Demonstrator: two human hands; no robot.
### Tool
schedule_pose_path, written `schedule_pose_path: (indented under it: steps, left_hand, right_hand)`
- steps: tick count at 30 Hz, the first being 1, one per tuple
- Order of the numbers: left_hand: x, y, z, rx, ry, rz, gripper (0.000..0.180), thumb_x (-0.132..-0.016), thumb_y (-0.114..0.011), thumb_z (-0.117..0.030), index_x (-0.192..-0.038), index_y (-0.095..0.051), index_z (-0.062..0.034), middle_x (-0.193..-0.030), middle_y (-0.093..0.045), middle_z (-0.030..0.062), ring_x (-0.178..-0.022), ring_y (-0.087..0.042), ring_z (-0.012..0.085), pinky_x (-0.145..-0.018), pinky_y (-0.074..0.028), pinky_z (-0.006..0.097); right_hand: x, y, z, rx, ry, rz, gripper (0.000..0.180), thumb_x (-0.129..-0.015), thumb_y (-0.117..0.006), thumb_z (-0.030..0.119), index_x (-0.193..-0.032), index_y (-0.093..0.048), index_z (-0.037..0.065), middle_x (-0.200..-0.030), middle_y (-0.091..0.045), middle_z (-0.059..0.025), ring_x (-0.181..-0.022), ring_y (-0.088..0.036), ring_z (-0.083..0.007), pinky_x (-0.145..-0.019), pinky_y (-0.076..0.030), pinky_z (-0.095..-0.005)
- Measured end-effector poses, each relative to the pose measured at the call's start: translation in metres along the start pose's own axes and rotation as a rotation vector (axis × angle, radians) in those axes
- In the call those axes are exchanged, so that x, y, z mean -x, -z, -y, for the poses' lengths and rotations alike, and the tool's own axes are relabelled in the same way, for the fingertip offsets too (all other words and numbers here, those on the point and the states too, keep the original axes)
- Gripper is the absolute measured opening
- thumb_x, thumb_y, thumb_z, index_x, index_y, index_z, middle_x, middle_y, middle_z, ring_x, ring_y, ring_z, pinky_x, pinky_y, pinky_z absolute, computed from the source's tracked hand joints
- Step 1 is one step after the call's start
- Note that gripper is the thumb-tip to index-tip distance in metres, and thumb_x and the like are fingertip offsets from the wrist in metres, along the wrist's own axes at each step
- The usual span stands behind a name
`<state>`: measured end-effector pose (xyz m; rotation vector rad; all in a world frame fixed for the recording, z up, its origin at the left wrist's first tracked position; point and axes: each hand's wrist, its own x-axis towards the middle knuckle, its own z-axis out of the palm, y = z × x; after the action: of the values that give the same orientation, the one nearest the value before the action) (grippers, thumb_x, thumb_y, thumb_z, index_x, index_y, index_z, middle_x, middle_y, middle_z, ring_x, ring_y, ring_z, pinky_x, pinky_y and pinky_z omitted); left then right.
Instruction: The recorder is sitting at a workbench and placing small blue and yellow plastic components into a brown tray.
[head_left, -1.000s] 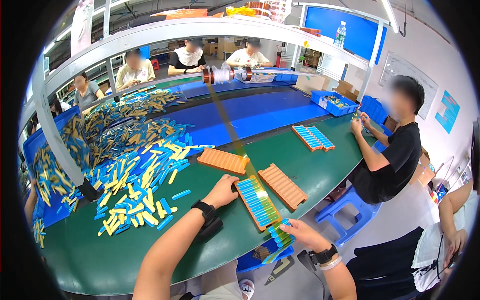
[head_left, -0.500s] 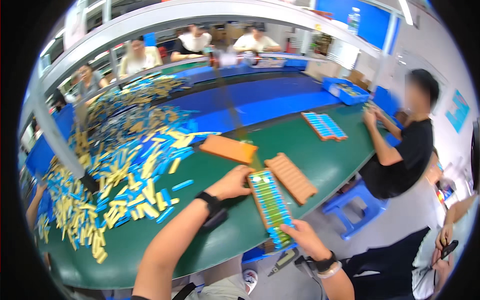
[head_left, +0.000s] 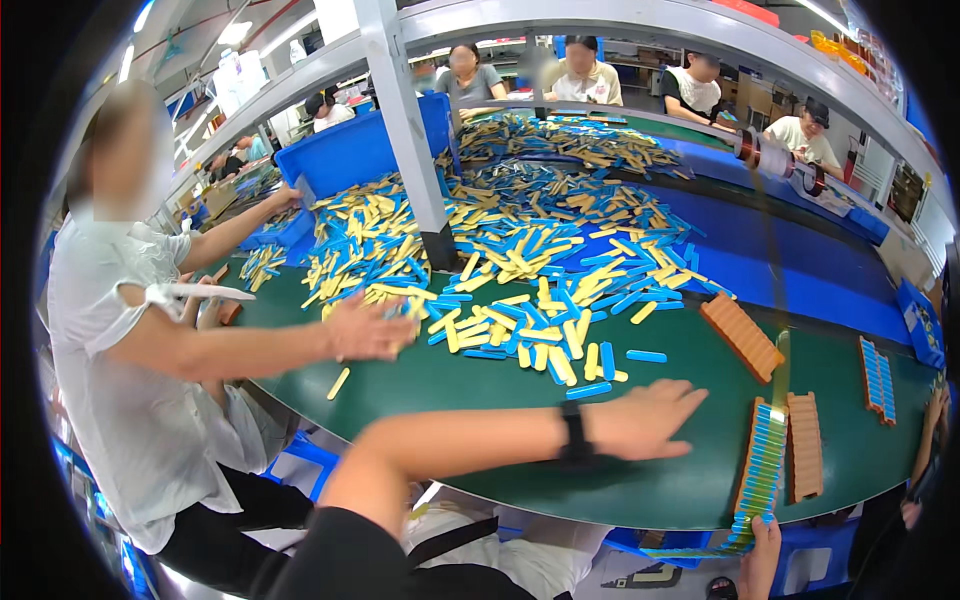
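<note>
My left hand (head_left: 650, 420) is over the green table, open with fingers spread and nothing in it, just right of some loose blue and yellow flat sticks (head_left: 540, 350). At the table's near right edge my right hand (head_left: 762, 560) is closed on the end of a taped strip of blue sticks (head_left: 765, 465). That strip lies along an orange grooved tray (head_left: 743, 480), and its near end bends leftward over the edge. Clear yellowish tape (head_left: 782, 375) runs up from it to a roll (head_left: 775, 160) on the rail. Part of my right hand's fingers is hidden.
An orange grooved block (head_left: 804, 447) lies beside the strip, another (head_left: 742, 337) beyond it. A filled tray (head_left: 877, 380) sits far right. A grey post (head_left: 405, 130) rises through the stick pile. At left, a co-worker's blurred hand (head_left: 370, 328) reaches over the table.
The view has swung left. My left hand has left the far end of the strip and opened to its left. More taped strip now hangs past the near edge at my right hand.
</note>
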<state>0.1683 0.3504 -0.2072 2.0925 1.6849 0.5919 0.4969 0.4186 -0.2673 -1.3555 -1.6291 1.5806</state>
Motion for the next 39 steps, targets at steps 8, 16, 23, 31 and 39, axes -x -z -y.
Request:
schedule_pose_path:
  steps: [8,16,23,31,39]
  left_hand:
    - [0.222,0.078,0.028,-0.382,0.450,-0.501,0.051,-0.087,-0.062,-0.017,-0.134,-0.045,-0.0053,-0.137,-0.044,0.0177,-0.129,-0.039,0.0331,-0.108,-0.030,0.041]
    - [0.330,0.017,0.020,-0.238,0.872,-0.709,0.040,-0.093,-0.052,-0.017,-0.131,-0.047,-0.0052,-0.135,-0.043,0.0181,-0.127,-0.040,0.0344,-0.107,-0.030,0.041]
    - [0.337,0.002,0.042,-0.198,0.862,-0.702,0.037,-0.091,-0.054,-0.015,-0.127,-0.050,-0.0051,-0.129,-0.047,0.0170,-0.122,-0.043,0.0351,-0.104,-0.033,0.041]
    - [0.354,-0.007,0.077,-0.554,0.659,-0.801,0.031,-0.077,-0.054,-0.011,-0.107,-0.059,-0.0092,-0.108,-0.054,0.0109,-0.103,-0.051,0.0291,-0.090,-0.038,0.042]
    - [0.395,-0.156,0.111,-0.377,0.919,-1.044,0.021,-0.072,-0.055,-0.001,-0.092,-0.056,-0.0054,-0.084,-0.054,0.0155,-0.082,-0.051,0.0306,-0.072,-0.039,0.043]
  right_hand:
    - [-0.019,0.007,-0.032,-0.295,0.031,-0.017,0.028,-0.095,-0.056,0.024,-0.113,-0.053,0.003,-0.091,-0.061,-0.0030,-0.075,-0.059,-0.0116,-0.066,-0.046,-0.0262]
    - [-0.028,0.001,-0.029,-0.341,0.037,-0.088,0.028,-0.092,-0.060,0.026,-0.113,-0.054,0.008,-0.095,-0.060,-0.0022,-0.082,-0.059,-0.0135,-0.073,-0.047,-0.0279]
    - [-0.027,0.040,-0.051,-0.079,0.092,-0.061,0.037,-0.087,-0.045,-0.005,-0.124,-0.052,-0.001,-0.125,-0.054,-0.0120,-0.107,-0.054,-0.0232,-0.090,-0.043,-0.0335]
    - [-0.039,0.046,-0.060,0.278,0.268,-0.052,0.055,-0.082,-0.058,-0.008,-0.134,-0.042,-0.003,-0.133,-0.048,-0.0154,-0.119,-0.048,-0.0264,-0.102,-0.036,-0.0344]
    - [-0.024,0.038,-0.036,0.409,0.211,-0.109,0.053,-0.085,-0.062,-0.002,-0.133,-0.042,-0.006,-0.134,-0.048,-0.0202,-0.121,-0.047,-0.0294,-0.103,-0.035,-0.0348]
